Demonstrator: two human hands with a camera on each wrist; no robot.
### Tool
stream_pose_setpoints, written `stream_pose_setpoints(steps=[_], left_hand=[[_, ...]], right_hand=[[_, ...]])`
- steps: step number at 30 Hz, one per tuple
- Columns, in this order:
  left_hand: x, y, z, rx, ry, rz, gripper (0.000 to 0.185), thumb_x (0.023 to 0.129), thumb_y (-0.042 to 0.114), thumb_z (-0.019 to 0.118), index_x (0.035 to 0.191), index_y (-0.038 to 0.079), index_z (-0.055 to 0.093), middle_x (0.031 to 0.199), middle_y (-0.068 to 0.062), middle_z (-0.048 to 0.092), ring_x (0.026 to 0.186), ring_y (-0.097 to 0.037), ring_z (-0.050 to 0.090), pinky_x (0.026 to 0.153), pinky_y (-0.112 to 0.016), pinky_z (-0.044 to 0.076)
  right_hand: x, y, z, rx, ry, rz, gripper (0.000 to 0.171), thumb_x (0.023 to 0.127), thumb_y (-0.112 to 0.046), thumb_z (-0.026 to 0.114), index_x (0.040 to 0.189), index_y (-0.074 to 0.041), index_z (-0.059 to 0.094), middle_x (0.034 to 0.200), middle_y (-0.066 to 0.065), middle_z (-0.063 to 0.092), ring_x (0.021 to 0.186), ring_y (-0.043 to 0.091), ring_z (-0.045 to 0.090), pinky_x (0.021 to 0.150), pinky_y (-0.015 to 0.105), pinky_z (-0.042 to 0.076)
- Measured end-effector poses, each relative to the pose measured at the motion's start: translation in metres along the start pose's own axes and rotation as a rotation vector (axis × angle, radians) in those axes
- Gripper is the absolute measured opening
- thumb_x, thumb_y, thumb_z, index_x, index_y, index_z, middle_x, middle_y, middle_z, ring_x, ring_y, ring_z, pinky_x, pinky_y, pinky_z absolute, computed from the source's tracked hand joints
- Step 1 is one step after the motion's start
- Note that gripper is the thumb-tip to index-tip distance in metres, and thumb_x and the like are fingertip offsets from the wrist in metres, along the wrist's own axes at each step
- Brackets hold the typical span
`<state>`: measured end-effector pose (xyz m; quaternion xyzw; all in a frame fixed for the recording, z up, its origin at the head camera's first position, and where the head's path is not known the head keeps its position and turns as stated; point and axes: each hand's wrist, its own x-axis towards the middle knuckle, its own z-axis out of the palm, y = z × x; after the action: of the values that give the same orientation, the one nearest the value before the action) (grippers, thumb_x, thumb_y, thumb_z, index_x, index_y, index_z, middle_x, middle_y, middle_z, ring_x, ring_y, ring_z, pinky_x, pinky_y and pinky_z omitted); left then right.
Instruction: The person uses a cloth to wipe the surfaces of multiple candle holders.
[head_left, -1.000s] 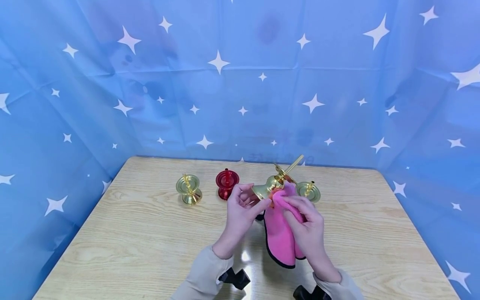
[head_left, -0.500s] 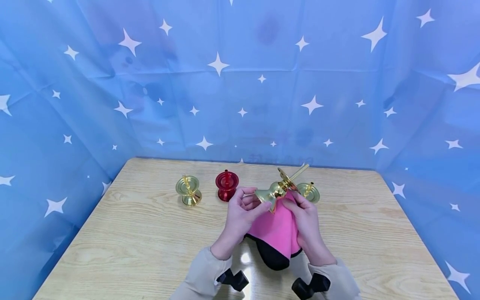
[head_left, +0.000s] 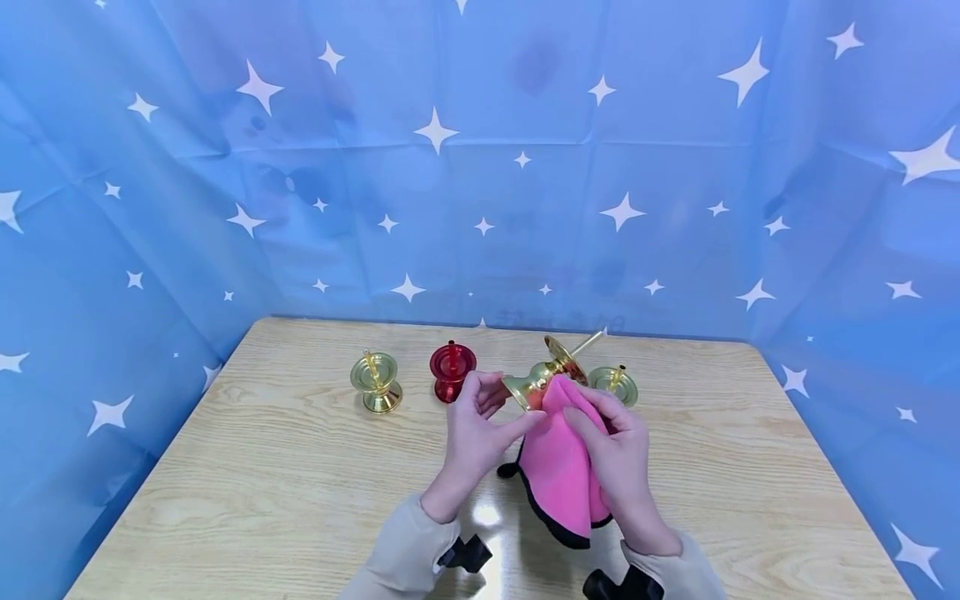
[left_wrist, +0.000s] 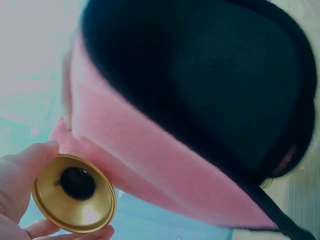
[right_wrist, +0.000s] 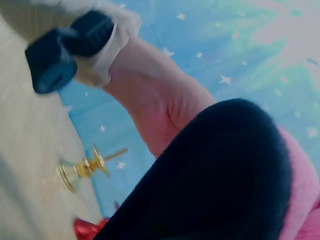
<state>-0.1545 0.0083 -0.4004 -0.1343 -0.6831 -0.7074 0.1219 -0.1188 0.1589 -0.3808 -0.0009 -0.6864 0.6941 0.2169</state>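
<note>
Tilted above the table, a shiny gold candle holder (head_left: 534,382) has its thin stem pointing up and right. My left hand (head_left: 480,433) holds it by the flared foot, thumb in front and fingers behind. In the left wrist view the hollow underside of that candle holder (left_wrist: 97,207) faces the camera. My right hand (head_left: 617,450) pinches a pink cloth (head_left: 558,475) with black edging and presses it to the candle holder's body. The cloth hangs below both hands, and its dark back (right_wrist: 215,185) fills much of the right wrist view.
On the wooden table (head_left: 262,483) stand a gold candle holder (head_left: 381,402) at left, a red one (head_left: 450,387) in the middle and another gold one (head_left: 615,385) behind my right hand. A blue star-patterned curtain (head_left: 480,183) rises behind the table.
The cloth and my right hand shift along the candle holder, first tucked under it, now up against its front. The candle holder tilts slightly and moves a little left; my left hand keeps its grip.
</note>
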Motion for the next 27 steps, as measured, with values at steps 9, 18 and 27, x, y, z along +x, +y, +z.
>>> stream_pose_setpoints(steps=[9,18,27], left_hand=[[-0.001,-0.006,0.0,0.451,0.006,0.566,0.056,0.059,0.013,0.088,0.102,-0.006,0.055,0.105,-0.02,0.064,0.099,-0.03,0.063,0.087,-0.033,0.05],[0.0,-0.012,0.0,0.367,0.044,0.575,0.057,0.058,0.009,0.088,0.105,-0.005,0.057,0.106,-0.019,0.065,0.102,-0.03,0.062,0.088,-0.033,0.049],[0.0,-0.005,0.0,-0.131,0.019,0.078,0.048,0.068,-0.004,0.079,0.108,-0.006,0.053,0.102,-0.021,0.064,0.091,-0.024,0.064,0.083,-0.038,0.052]], right_hand=[[0.006,-0.009,0.013,-0.379,0.022,-0.653,0.03,0.071,0.015,0.07,0.097,0.002,0.072,0.09,0.014,0.068,0.081,0.017,0.062,0.07,0.01,0.046],[0.007,-0.012,0.01,-0.569,-0.124,-0.815,0.034,0.064,0.018,0.071,0.093,-0.001,0.073,0.091,0.013,0.063,0.081,0.025,0.063,0.062,0.024,0.052],[0.004,0.0,0.003,-0.437,-0.158,-0.78,0.035,0.067,0.02,0.064,0.094,0.0,0.073,0.093,0.012,0.065,0.087,0.027,0.062,0.087,0.017,0.045]])
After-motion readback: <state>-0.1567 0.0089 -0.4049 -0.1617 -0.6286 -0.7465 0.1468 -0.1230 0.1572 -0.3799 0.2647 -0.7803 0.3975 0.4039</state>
